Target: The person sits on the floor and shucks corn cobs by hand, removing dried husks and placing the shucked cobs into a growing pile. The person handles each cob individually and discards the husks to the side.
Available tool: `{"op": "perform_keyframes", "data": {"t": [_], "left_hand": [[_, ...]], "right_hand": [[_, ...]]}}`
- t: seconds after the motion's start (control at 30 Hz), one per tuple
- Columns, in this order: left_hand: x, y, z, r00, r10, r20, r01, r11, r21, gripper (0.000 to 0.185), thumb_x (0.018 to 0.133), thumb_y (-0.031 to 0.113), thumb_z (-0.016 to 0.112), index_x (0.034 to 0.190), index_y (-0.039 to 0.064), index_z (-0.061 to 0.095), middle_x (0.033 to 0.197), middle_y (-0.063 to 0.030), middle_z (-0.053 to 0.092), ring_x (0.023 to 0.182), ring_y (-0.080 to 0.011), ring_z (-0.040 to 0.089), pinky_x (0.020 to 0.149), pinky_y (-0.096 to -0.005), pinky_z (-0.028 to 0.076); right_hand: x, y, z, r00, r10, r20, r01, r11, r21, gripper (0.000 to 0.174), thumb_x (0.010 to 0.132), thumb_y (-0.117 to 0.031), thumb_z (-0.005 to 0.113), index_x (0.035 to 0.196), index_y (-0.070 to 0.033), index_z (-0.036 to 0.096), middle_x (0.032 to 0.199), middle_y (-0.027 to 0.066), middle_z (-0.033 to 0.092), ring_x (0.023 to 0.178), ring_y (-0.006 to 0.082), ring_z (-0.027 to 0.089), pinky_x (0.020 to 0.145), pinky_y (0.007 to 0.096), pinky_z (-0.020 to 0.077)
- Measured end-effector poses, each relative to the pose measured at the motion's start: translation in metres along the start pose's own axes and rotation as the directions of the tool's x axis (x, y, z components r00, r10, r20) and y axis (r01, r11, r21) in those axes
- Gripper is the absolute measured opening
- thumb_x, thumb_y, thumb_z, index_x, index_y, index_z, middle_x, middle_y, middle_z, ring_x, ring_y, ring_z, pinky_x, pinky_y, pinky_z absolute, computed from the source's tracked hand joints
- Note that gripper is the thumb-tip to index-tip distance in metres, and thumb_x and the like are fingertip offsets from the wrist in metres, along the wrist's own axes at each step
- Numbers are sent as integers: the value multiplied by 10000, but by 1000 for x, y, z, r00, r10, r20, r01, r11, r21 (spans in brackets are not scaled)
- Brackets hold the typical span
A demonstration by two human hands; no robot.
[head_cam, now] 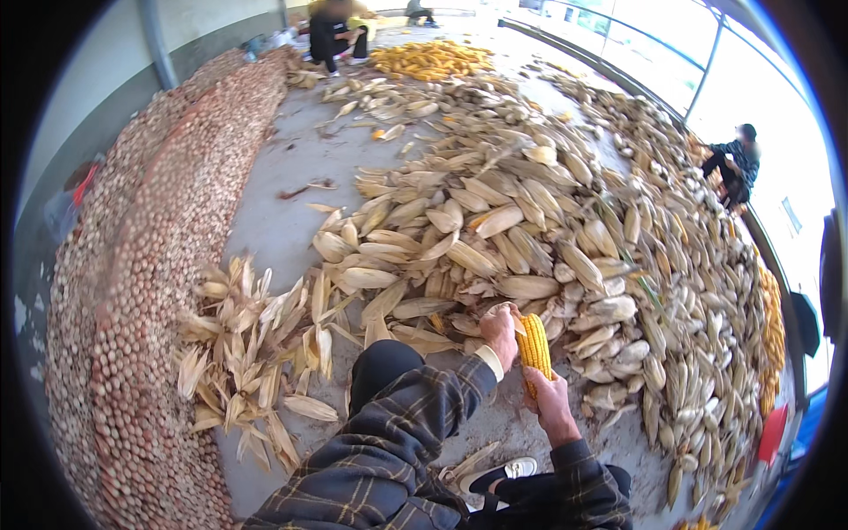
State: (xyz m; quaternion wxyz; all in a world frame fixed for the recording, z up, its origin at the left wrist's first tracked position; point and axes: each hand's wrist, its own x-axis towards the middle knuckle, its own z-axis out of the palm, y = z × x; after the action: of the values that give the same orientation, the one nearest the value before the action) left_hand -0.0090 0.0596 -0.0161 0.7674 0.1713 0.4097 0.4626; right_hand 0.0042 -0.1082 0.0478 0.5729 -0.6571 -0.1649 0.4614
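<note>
A yellow ear of corn (pixel 535 348) stands tilted in front of me, most of its kernels bare. My right hand (pixel 551 401) is closed around its lower end. Beside the upper end, my left hand (pixel 500 333) has its fingers curled on a small strip of corn husk (pixel 519 324) against the ear. Just beyond both hands spreads a large heap of unhusked corn ears (pixel 464 258) in dry, pale husks. A pile of stripped husks (pixel 255 351) lies to the left of my knee.
Along the left wall runs a long bank of small round reddish-white produce (pixel 165 265). Husked yellow ears form a pile (pixel 434 59) at the back and another (pixel 770 338) at the right edge. One person (pixel 334 36) sits far back, another (pixel 734 162) at right. A red object (pixel 773 434) stands lower right.
</note>
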Motion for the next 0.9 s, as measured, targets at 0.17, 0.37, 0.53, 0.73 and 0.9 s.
{"op": "perform_keyframes", "data": {"t": [0.17, 0.37, 0.53, 0.73, 0.9], "left_hand": [[44, 85, -25, 933, 356, -55, -357, 934, -19, 162, 924, 194, 596, 944, 36, 630, 788, -58, 645, 597, -163, 597, 575, -290, 508], [-43, 80, -21, 889, -265, 374, 45, 862, 505, 642, 889, 473, 660, 1297, 24, 452, 1149, -110, 608, 1052, -218, 602, 885, -339, 521], [-58, 29, -37, 670, -506, 543, 334, 859, 389, 464, 834, 243, 765, 1181, 19, 553, 1019, -68, 650, 915, -177, 628, 830, -320, 521], [-71, 38, -19, 791, -165, 590, -540, 267, 798, 450, 748, 171, 763, 1107, 37, 528, 996, -136, 670, 898, -281, 655, 806, -368, 531], [-77, 18, -48, 510, -145, 848, -846, -263, 464, 441, 669, 147, 744, 1038, 33, 531, 923, -144, 666, 886, -310, 667, 776, -402, 526]], "right_hand": [[-6, 7, 0, 935, -351, 55, 343, 850, -400, 243, 814, -158, 688, 950, 22, 597, 674, 22, 576, 542, 83, 507, 482, 255, 413], [-5, -14, 17, 998, -67, -11, 64, 981, -185, 260, 809, -121, 650, 1009, 17, 560, 769, 22, 574, 645, 98, 555, 539, 253, 454], [15, 8, 17, 958, -271, 97, 287, 893, -347, 383, 822, -171, 680, 1105, 27, 514, 824, 46, 592, 725, 152, 588, 644, 290, 495], [16, -15, -48, 896, -440, 55, 285, 477, -832, 653, 754, -291, 809, 1229, 33, 500, 1074, 190, 601, 974, 326, 594, 870, 403, 484], [-4, -20, -43, 814, -407, 414, 498, 125, -858, 924, 610, -131, 842, 1396, -49, 364, 1294, 212, 444, 1203, 418, 446, 987, 459, 416]]}}
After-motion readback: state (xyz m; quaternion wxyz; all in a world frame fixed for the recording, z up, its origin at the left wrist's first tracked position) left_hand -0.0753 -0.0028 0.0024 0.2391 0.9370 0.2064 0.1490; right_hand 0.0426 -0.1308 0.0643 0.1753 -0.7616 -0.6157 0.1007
